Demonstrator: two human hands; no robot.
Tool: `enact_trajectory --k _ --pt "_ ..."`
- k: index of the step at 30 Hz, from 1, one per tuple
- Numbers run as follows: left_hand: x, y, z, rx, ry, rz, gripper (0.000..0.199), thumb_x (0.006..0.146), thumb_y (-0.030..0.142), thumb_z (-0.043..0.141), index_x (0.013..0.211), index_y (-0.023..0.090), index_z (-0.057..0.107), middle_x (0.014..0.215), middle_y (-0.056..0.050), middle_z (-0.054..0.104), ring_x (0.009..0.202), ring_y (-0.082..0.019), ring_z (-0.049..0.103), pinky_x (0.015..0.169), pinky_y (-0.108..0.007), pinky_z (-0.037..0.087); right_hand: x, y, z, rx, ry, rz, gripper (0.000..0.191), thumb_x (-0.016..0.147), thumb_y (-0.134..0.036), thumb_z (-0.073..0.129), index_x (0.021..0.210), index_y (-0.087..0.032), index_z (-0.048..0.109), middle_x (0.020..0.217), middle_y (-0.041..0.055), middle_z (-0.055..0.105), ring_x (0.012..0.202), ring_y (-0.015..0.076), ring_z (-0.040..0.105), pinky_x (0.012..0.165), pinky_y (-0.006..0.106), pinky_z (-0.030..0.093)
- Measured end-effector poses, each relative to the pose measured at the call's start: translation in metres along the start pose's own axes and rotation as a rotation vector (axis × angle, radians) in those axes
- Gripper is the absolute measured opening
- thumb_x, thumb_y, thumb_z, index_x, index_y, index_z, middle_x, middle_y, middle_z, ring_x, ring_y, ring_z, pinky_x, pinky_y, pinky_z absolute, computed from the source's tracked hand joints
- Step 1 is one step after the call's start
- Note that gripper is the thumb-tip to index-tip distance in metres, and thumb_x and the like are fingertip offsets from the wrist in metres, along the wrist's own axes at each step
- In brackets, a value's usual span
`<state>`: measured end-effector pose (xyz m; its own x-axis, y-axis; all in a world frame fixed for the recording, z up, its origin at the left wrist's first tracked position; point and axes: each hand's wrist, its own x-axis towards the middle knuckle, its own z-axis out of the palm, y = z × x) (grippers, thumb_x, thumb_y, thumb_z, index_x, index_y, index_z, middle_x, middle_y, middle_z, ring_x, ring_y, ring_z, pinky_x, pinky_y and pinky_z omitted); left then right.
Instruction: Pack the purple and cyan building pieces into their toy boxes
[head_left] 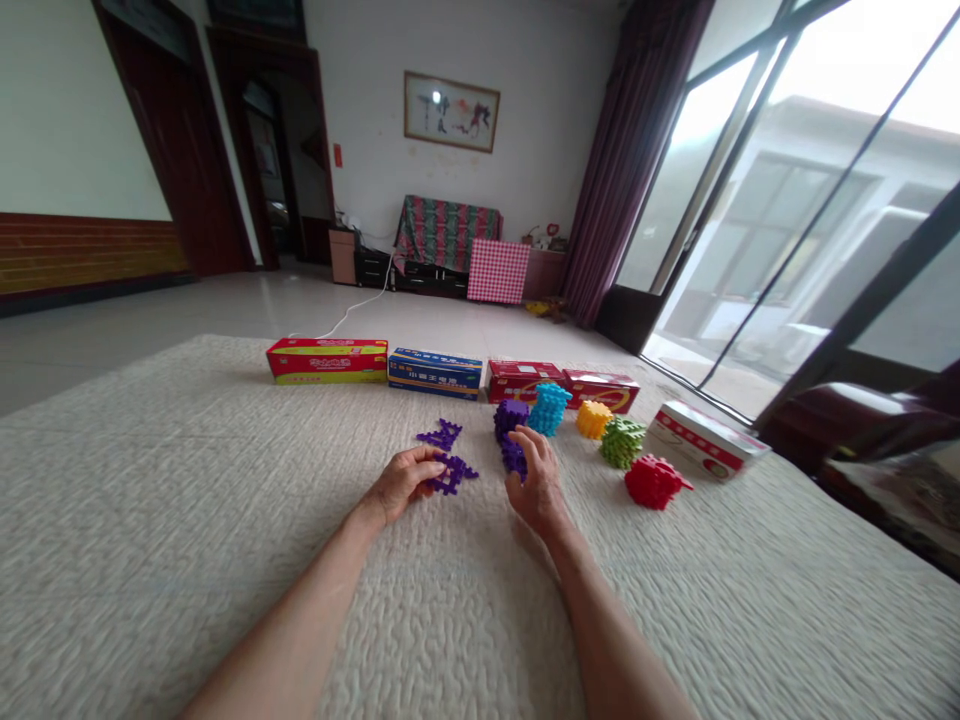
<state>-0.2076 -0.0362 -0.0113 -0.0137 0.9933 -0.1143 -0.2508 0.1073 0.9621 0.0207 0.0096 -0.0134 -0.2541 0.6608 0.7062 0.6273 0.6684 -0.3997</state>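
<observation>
My left hand [403, 484] pinches a flat purple interlocking plastic piece [451, 475] with notched edges, just above the pale quilted cover. More flat purple pieces [441, 434] lie right behind it. My right hand [538, 484] has its thumb and fingers apart, curved beside some purple pieces [513, 458]; whether the fingertips touch them I cannot tell. Past those fingers stands a purple stack [511, 416] of the same notched pieces. A light blue stack [550, 409] is close to its right.
Yellow [594, 419], green [622, 442] and red notched stacks [655, 481] run along the right. Behind are a red-yellow box [328, 362], a blue box [435, 373], two dark red boxes [525, 380] and a white-red box [705, 438]. All sit on the quilted cover [225, 520].
</observation>
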Motion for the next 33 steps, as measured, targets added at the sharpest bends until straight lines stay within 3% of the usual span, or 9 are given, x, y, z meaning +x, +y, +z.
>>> enact_trajectory --k 5,10,18,26,33 --pt "-0.002 0.003 0.007 0.067 0.039 0.021 0.04 0.061 0.031 0.076 0.096 0.017 0.065 0.078 0.0 0.067 0.063 -0.011 0.058 0.054 -0.02 0.04 -0.002 -0.035 0.004 0.174 -0.09 -0.09 0.044 0.076 -0.016 0.055 0.12 -0.021 0.049 0.125 0.0111 0.053 0.118 0.0237 0.05 0.102 0.042 0.039" --pt "-0.002 0.003 0.011 0.152 0.007 0.074 0.036 0.062 0.033 0.075 0.092 0.015 0.068 0.075 0.0 0.065 0.061 -0.011 0.056 0.054 -0.021 0.039 -0.004 -0.054 0.013 0.155 -0.211 -0.177 0.051 0.073 -0.021 0.065 0.122 -0.021 0.048 0.124 0.0117 0.053 0.118 0.0261 0.048 0.1 0.045 0.04" --pt "0.0 -0.001 0.01 0.25 -0.062 0.138 0.031 0.066 0.03 0.072 0.093 0.015 0.072 0.082 -0.004 0.069 0.062 -0.012 0.057 0.053 -0.021 0.041 -0.005 -0.065 0.019 0.113 -0.255 -0.16 0.054 0.071 -0.021 0.067 0.121 -0.022 0.049 0.119 0.0106 0.055 0.111 0.0269 0.049 0.095 0.043 0.041" --pt "-0.003 0.002 0.011 0.272 -0.059 0.121 0.03 0.068 0.035 0.07 0.091 0.015 0.071 0.079 -0.004 0.069 0.058 -0.012 0.059 0.052 -0.022 0.043 -0.008 -0.059 0.021 0.097 -0.23 -0.124 0.049 0.074 -0.019 0.064 0.121 -0.022 0.05 0.114 0.01 0.057 0.108 0.026 0.051 0.093 0.042 0.042" --pt "-0.003 0.0 0.011 0.182 0.029 0.064 0.032 0.065 0.036 0.071 0.088 0.014 0.067 0.081 -0.006 0.071 0.065 -0.015 0.065 0.053 -0.022 0.044 -0.006 -0.019 0.013 0.025 -0.087 0.036 0.052 0.073 -0.016 0.058 0.124 -0.019 0.048 0.12 0.0127 0.053 0.112 0.0271 0.051 0.096 0.046 0.043"
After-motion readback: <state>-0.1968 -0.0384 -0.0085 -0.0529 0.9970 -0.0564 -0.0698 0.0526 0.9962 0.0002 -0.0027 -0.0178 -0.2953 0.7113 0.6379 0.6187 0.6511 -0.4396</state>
